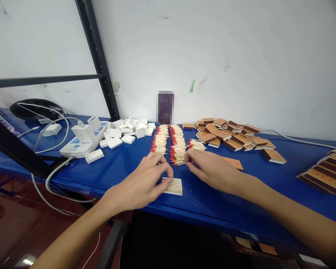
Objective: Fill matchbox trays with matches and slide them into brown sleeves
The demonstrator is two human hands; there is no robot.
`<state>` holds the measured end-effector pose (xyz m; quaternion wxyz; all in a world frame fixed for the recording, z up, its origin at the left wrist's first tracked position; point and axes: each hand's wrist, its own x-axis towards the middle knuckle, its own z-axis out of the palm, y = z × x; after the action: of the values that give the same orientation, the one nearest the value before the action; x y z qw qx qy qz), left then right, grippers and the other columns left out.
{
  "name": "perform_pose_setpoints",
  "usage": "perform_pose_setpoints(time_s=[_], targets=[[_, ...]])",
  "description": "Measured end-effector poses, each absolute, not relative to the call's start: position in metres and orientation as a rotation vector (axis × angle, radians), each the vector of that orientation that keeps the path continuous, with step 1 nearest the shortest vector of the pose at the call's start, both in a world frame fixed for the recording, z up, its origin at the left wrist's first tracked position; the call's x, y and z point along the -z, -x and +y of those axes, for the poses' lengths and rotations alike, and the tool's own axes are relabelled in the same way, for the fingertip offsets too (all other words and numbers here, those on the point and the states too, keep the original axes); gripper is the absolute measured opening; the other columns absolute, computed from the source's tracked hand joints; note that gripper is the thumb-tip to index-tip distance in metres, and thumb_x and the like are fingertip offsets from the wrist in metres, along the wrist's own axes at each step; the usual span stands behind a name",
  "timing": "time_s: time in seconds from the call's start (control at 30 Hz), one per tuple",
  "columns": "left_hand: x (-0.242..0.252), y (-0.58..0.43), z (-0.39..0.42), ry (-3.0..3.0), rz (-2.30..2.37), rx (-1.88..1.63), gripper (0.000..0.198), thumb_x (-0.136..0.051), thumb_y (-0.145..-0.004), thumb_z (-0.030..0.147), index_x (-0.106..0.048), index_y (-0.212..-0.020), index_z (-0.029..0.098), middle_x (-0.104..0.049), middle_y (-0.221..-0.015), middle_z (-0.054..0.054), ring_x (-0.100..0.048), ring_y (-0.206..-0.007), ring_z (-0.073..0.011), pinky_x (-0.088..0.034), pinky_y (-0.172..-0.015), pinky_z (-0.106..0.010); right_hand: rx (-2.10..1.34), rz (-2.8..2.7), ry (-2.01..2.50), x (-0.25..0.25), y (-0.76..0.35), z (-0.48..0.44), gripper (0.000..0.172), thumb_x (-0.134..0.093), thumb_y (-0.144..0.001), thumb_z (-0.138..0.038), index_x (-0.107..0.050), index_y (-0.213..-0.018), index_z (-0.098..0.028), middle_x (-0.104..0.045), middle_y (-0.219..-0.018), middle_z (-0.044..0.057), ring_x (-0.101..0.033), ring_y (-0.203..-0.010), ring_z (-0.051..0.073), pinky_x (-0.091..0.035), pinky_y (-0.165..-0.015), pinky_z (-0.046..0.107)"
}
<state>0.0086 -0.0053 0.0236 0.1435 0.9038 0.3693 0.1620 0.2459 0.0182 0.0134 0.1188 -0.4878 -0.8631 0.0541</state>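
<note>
My left hand (147, 179) is curled over the left end of a white matchbox tray (178, 186) at the table's front edge. Its thumb and forefinger are pinched together at the pale matches (172, 186) lying in the tray. My right hand (210, 168) reaches to the smallest pile of red-tipped matches (197, 144), fingertips closed on matches at its near end. Two longer rows of matches, a left row (160, 138) and a middle row (177, 144), stretch back towards the wall. Behind my right wrist lies a flat orange matchbox sleeve (234, 163), partly hidden.
White trays (126, 129) are heaped at the back left, beside a power strip (75, 145) with cables. Brown and orange matchboxes (229, 134) pile up at the back right. More stacked matchboxes (327, 170) stand at the far right. A black metal post (98, 56) rises at left.
</note>
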Motion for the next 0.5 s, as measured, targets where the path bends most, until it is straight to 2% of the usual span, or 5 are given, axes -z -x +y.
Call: perform_pose_setpoints(time_s=[0.17,0.37,0.5], targets=[[-0.018,-0.011,0.002,-2.733,1.188,-0.511,0.02,-0.043,-0.099,0.031,-0.06,-0.103,0.021,-0.053,-0.106,-0.006,-0.046,-0.097,-0.0224,-0.039,-0.088,-0.04,-0.125,-2.61,1.487,-0.004,-0.249,0.026,0.018,-0.037,-0.101,-0.028,-0.053,-0.097,-0.02,-0.065,-0.099,0.008,-0.061,-0.087,0.021,-0.04,-0.069,0.03],[-0.007,0.009,0.036,-2.838,1.343,-0.459,0.022,-0.044,-0.099,0.03,-0.063,-0.107,0.022,-0.053,-0.102,-0.006,-0.045,-0.093,-0.022,-0.038,-0.085,-0.039,-0.121,-2.613,1.553,-0.006,-0.245,0.024,0.018,-0.037,-0.102,-0.029,-0.053,-0.099,-0.021,-0.066,-0.1,0.007,-0.062,-0.087,0.022,-0.036,-0.063,0.029],[-0.003,0.011,0.043,-2.871,1.34,-0.397,0.022,-0.044,-0.099,0.033,-0.063,-0.101,0.022,-0.051,-0.098,-0.005,-0.044,-0.089,-0.0216,-0.036,-0.079,-0.037,-0.118,-2.621,1.49,-0.002,-0.247,0.028,0.024,-0.033,-0.102,-0.028,-0.053,-0.093,-0.021,-0.066,-0.095,0.006,-0.061,-0.083,0.02,-0.036,-0.065,0.029]])
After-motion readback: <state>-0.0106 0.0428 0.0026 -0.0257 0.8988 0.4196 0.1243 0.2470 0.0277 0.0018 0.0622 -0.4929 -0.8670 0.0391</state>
